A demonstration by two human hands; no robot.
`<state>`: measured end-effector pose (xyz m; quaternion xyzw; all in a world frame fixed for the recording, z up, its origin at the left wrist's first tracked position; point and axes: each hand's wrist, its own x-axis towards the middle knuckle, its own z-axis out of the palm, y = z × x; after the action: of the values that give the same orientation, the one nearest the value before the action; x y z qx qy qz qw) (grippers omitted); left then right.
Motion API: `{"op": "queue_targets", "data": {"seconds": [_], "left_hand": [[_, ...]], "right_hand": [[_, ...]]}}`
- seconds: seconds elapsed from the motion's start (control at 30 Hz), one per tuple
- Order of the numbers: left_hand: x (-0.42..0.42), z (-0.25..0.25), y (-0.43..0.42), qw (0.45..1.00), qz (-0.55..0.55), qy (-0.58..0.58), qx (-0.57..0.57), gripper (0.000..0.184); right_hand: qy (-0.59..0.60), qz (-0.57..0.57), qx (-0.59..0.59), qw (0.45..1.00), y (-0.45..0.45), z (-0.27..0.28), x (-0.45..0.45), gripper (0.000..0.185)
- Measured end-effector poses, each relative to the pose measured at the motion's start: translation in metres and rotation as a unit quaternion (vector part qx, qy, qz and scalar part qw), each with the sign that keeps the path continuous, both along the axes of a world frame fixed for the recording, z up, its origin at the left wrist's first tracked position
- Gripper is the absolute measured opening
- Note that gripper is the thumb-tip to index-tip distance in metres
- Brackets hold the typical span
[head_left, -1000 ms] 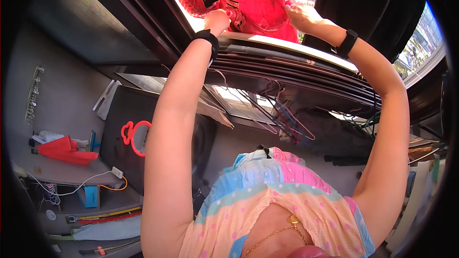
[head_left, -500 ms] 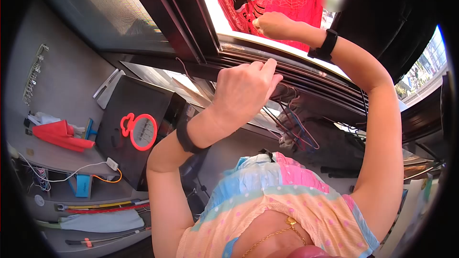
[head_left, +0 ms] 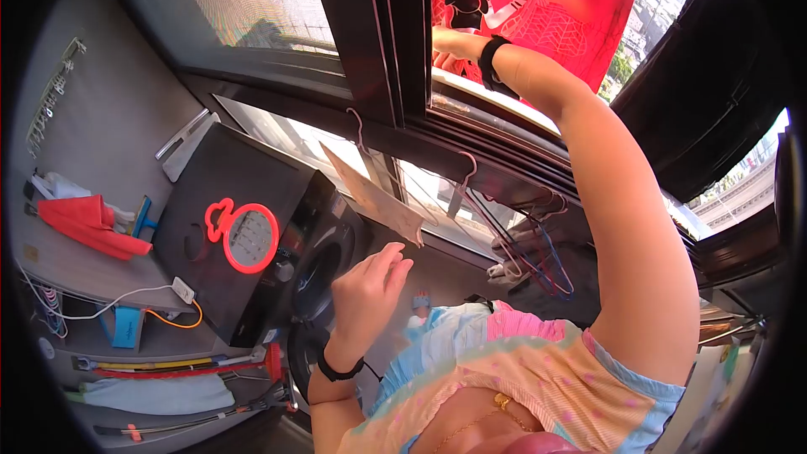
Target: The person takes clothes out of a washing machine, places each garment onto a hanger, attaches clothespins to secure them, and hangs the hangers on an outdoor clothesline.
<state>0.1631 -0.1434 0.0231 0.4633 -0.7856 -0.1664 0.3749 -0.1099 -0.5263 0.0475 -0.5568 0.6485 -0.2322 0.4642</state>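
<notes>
A washing machine (head_left: 291,217) stands beside the loosely uncurled left hand (head_left: 367,298); window frame (head_left: 370,42) partly hides right hand (head_left: 456,43), grip unclear, near printed red cloth (head_left: 580,38).

no text, label, brand, number or sign can be read anywhere in view.
</notes>
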Motion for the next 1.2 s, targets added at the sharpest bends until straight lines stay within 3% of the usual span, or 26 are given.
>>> {"op": "queue_targets", "data": {"seconds": [0.2,0.4,0.77,1.2], "left_hand": [[0.027,-0.036,0.010,0.996,0.060,0.052,0.047,0.019],[0.046,-0.051,0.009,0.991,0.092,0.072,0.070,0.020],[0.060,-0.054,0.004,0.984,0.104,0.089,0.115,0.019],[0.061,-0.064,0.008,0.985,0.090,0.083,0.120,0.020]], "right_hand": [[0.036,-0.040,-0.080,0.995,-0.031,0.010,0.014,0.039],[0.174,0.020,-0.175,0.969,-0.032,0.037,0.010,0.036],[0.470,0.210,-0.279,0.810,-0.013,0.061,0.028,0.031],[0.569,0.272,-0.308,0.712,0.000,0.070,0.031,0.025]]}}
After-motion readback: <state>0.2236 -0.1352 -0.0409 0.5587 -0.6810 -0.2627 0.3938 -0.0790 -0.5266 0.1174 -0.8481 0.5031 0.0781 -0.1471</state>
